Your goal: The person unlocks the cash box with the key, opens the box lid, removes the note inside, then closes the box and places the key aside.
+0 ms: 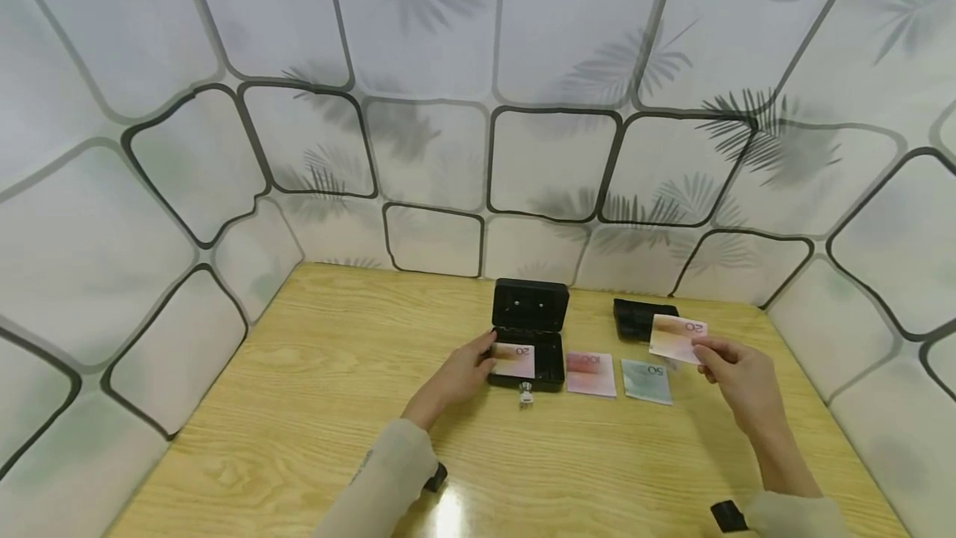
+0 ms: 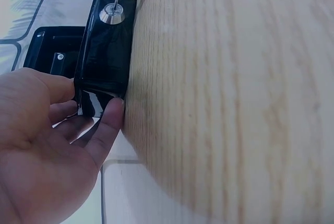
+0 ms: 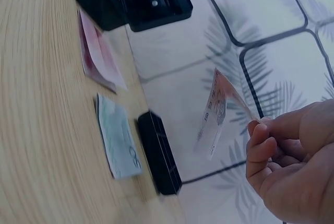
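An open black cash box stands on the table with its lid raised. Inside, on the left, lies a pink 20 banknote. My left hand grips the box's left side, thumb and fingers spread around its end in the left wrist view. A key on a ring sits in the front lock. Raised over the table at the right, my right hand pinches another 20 banknote by its edge; the note sags in the right wrist view.
Right of the box lie pink 100 banknotes, then greenish 50 banknotes. Behind them, near the wall, is a black tray-like piece, partly covered by the raised note. A patterned curtain-like wall bounds the table at the back and sides.
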Demonstrator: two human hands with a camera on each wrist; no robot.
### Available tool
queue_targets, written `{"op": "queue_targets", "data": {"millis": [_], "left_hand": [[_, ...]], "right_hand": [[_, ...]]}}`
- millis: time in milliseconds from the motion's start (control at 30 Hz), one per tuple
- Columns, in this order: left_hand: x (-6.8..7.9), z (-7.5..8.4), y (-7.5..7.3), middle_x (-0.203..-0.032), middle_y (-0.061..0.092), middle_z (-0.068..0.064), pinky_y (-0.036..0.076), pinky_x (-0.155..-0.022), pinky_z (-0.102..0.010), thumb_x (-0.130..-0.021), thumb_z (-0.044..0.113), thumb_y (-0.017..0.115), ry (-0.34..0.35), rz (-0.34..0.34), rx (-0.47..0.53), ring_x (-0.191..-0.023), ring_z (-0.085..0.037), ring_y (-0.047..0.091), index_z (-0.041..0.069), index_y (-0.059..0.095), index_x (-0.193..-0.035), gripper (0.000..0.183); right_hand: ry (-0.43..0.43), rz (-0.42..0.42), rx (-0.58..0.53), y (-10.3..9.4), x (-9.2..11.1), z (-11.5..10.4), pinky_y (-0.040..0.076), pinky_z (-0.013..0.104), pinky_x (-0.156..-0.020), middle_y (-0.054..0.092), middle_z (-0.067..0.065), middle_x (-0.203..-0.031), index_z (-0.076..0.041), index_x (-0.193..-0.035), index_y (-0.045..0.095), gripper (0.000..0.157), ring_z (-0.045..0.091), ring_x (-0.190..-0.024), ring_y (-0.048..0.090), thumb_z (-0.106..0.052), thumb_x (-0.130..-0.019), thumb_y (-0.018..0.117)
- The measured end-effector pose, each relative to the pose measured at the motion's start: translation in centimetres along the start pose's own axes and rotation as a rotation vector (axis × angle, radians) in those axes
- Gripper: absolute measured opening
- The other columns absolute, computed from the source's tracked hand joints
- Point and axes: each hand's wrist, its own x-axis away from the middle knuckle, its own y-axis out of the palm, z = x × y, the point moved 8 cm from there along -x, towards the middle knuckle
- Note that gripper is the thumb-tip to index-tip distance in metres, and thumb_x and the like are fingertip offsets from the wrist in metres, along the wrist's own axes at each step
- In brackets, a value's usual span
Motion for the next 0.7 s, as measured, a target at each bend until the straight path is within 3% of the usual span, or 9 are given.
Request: {"op": "queue_targets", "data": {"millis": [133,333,533,700], "left_hand": [[0.0,0.1,0.1,-0.163,0.032,-0.023,0.028,-0.121,-0.05,-0.107,0.004,0.052,0.0,0.0,0.0,-0.15,-0.037,0.031,-0.004,0.035,-0.158,0.054],[-0.1,0.0,0.1,-0.164,0.031,-0.023,0.029,-0.121,-0.05,-0.108,0.006,0.052,-0.011,-0.003,-0.005,-0.151,-0.037,0.031,-0.004,0.034,-0.158,0.054],[-0.1,0.1,0.1,-0.164,0.031,-0.022,0.029,-0.121,-0.05,-0.108,0.006,0.052,-0.014,-0.01,-0.004,-0.151,-0.037,0.031,-0.003,0.034,-0.159,0.055],[0.0,0.1,0.1,-0.163,0.032,-0.022,0.029,-0.12,-0.051,-0.108,0.006,0.053,-0.018,-0.003,-0.008,-0.15,-0.037,0.032,-0.003,0.035,-0.158,0.054]], "right_hand": [[0.004,0.009,0.005,-2.0,0.1,1.1,0.052,0.017,-0.061,0.068,-0.01,-0.079,0.015,-0.116,0.068,0.034,0.005,-0.069,0.061,-0.018,-0.104,0.064],[0.028,0.038,-0.057,-5.1,0.2,3.3,0.051,0.016,-0.059,0.068,-0.013,-0.077,-0.008,-0.099,0.08,0.014,0.002,-0.066,0.06,-0.012,-0.102,0.067],[0.049,0.066,-0.018,-7.6,0.7,4.7,0.051,0.015,-0.058,0.068,-0.015,-0.076,-0.02,-0.092,0.08,0.02,0.0,-0.066,0.059,-0.011,-0.102,0.066],[0.064,0.069,0.049,-8.6,0.9,5.5,0.05,0.016,-0.057,0.067,-0.013,-0.073,-0.021,-0.09,0.079,0.019,-0.001,-0.065,0.058,-0.012,-0.102,0.066]]}}
